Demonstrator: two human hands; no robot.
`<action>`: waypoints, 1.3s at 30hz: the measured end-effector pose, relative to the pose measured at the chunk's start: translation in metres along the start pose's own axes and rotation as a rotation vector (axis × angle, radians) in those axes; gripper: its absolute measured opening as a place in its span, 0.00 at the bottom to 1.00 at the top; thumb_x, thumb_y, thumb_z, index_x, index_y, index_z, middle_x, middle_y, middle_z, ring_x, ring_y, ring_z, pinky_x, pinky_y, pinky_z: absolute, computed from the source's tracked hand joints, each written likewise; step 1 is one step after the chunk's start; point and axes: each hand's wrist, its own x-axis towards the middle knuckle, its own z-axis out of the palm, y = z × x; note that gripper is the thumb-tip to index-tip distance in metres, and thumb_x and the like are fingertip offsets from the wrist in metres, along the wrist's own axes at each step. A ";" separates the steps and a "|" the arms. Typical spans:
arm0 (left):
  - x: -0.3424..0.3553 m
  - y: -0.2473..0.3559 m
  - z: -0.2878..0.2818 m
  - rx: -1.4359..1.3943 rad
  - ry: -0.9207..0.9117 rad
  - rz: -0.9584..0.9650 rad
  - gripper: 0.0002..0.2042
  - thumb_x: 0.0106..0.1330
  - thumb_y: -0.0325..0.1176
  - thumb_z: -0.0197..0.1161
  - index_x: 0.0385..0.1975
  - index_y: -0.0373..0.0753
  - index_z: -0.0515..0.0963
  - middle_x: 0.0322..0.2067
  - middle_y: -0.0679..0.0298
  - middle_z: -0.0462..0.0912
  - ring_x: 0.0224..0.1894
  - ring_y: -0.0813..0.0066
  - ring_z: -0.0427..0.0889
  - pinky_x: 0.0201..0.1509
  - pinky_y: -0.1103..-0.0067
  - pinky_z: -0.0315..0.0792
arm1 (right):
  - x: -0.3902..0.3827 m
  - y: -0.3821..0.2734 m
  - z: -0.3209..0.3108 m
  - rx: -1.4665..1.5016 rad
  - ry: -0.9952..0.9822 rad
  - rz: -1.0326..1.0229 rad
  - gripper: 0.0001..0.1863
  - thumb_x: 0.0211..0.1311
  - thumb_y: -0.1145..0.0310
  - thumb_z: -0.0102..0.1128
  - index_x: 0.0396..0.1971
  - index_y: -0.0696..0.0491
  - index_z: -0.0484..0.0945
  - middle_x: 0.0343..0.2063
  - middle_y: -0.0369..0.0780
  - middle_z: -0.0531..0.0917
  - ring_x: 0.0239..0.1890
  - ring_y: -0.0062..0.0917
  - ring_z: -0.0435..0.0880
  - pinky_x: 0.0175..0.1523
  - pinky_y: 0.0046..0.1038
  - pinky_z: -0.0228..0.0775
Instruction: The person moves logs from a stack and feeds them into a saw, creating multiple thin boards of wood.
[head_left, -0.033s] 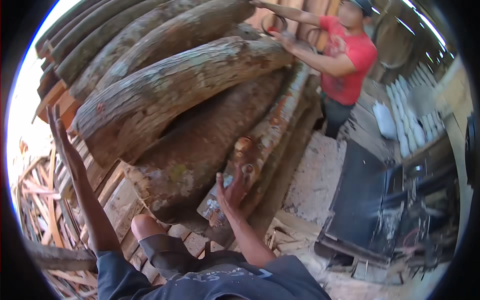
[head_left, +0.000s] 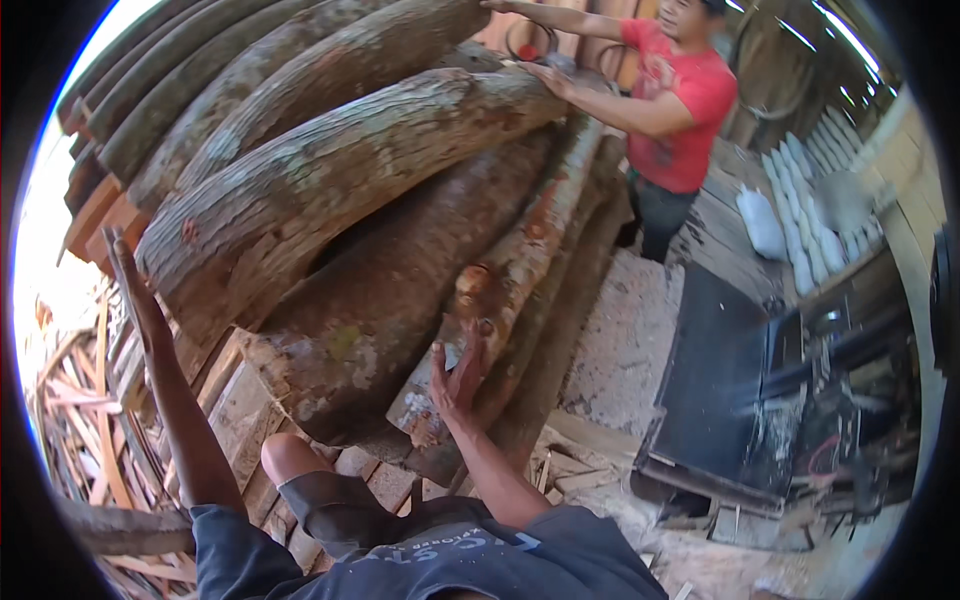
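Note:
A stack of large rough logs slopes up away from me. My left hand (head_left: pixel 135 290) is raised with its fingers stretched out, just beside the cut end of a thick grey-barked log (head_left: pixel 330 180); it holds nothing, and I cannot tell whether it touches the log. Further right, my right hand (head_left: pixel 460 375) is spread flat against the lower end of a slim reddish log (head_left: pixel 530 230). A broad dark log (head_left: pixel 400 290) lies between them. My bent knee (head_left: pixel 290 455) is below it.
A person in a red shirt (head_left: pixel 680 110) stands at the far end with a hand (head_left: pixel 545 75) on the thick log. A black machine (head_left: pixel 740 400) stands at right, with white sacks (head_left: pixel 790 220) behind it. Scrap wood (head_left: pixel 80 430) is piled at left, and sawdust (head_left: pixel 620 340) covers the floor.

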 end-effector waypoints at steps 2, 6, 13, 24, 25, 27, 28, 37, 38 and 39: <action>0.005 -0.093 -0.020 -0.153 -0.020 0.028 0.33 0.72 0.55 0.34 0.69 0.40 0.44 0.70 0.58 0.46 0.72 0.66 0.43 0.73 0.68 0.34 | -0.005 -0.003 -0.002 0.310 0.062 0.087 0.35 0.68 0.51 0.45 0.65 0.58 0.51 0.58 0.51 0.66 0.63 0.42 0.62 0.67 0.41 0.50; -0.032 -0.027 0.022 -0.416 -0.025 -0.011 0.29 0.73 0.49 0.30 0.70 0.44 0.42 0.71 0.65 0.42 0.73 0.71 0.36 0.73 0.72 0.32 | 0.020 -0.023 -0.040 0.519 0.172 0.098 0.31 0.71 0.51 0.37 0.65 0.58 0.52 0.59 0.48 0.66 0.63 0.37 0.62 0.67 0.38 0.50; -0.123 0.036 0.032 -0.321 -0.099 0.048 0.42 0.60 0.50 0.50 0.71 0.48 0.35 0.71 0.57 0.38 0.73 0.61 0.35 0.72 0.65 0.32 | 0.073 -0.126 -0.048 0.508 0.059 -0.482 0.30 0.69 0.49 0.41 0.61 0.57 0.61 0.60 0.46 0.67 0.65 0.37 0.62 0.68 0.42 0.47; -0.310 0.029 0.011 -0.120 -0.245 -0.385 0.49 0.62 0.66 0.43 0.68 0.44 0.22 0.70 0.52 0.26 0.72 0.56 0.26 0.71 0.61 0.24 | 0.051 -0.151 0.001 -0.223 -0.671 -0.556 0.31 0.66 0.43 0.40 0.58 0.50 0.70 0.54 0.40 0.76 0.61 0.31 0.69 0.70 0.49 0.39; -0.303 0.023 0.008 -0.193 -0.221 -0.401 0.48 0.62 0.66 0.43 0.68 0.45 0.23 0.70 0.52 0.27 0.72 0.55 0.28 0.71 0.60 0.25 | 0.047 -0.146 0.002 -0.207 -0.612 -0.571 0.30 0.66 0.44 0.40 0.57 0.50 0.71 0.54 0.39 0.77 0.61 0.30 0.69 0.70 0.49 0.40; -0.281 -0.002 0.002 -0.376 -0.140 -0.428 0.47 0.61 0.65 0.45 0.69 0.46 0.26 0.70 0.50 0.31 0.72 0.52 0.34 0.71 0.58 0.27 | 0.045 -0.142 0.006 -0.198 -0.528 -0.587 0.29 0.64 0.45 0.43 0.56 0.49 0.72 0.53 0.37 0.77 0.60 0.28 0.71 0.69 0.49 0.42; -0.264 -0.030 -0.005 -0.486 -0.079 -0.444 0.47 0.61 0.65 0.45 0.70 0.48 0.28 0.70 0.49 0.33 0.72 0.50 0.38 0.71 0.56 0.28 | 0.046 -0.142 0.007 -0.199 -0.535 -0.593 0.29 0.64 0.45 0.43 0.56 0.49 0.72 0.53 0.37 0.78 0.60 0.29 0.71 0.69 0.48 0.42; 0.098 -0.330 -0.047 -0.432 0.148 -0.298 0.34 0.69 0.57 0.37 0.70 0.45 0.46 0.68 0.62 0.54 0.70 0.63 0.51 0.69 0.56 0.44 | 0.042 -0.148 0.011 -0.100 -0.497 -0.548 0.24 0.60 0.50 0.52 0.51 0.49 0.77 0.49 0.39 0.80 0.54 0.30 0.77 0.68 0.46 0.48; 0.129 -0.340 -0.039 -0.446 0.171 -0.208 0.32 0.70 0.55 0.36 0.70 0.46 0.46 0.68 0.62 0.53 0.70 0.62 0.50 0.69 0.58 0.44 | 0.045 -0.144 0.011 -0.080 -0.496 -0.521 0.23 0.59 0.51 0.54 0.49 0.49 0.79 0.48 0.39 0.81 0.53 0.29 0.78 0.68 0.46 0.48; 0.128 -0.305 -0.005 -0.797 0.067 -0.390 0.31 0.70 0.53 0.39 0.68 0.42 0.50 0.65 0.58 0.58 0.68 0.63 0.55 0.69 0.65 0.47 | 0.045 -0.137 0.010 -0.105 -0.478 -0.482 0.22 0.58 0.52 0.55 0.47 0.50 0.80 0.47 0.39 0.82 0.52 0.29 0.79 0.68 0.46 0.49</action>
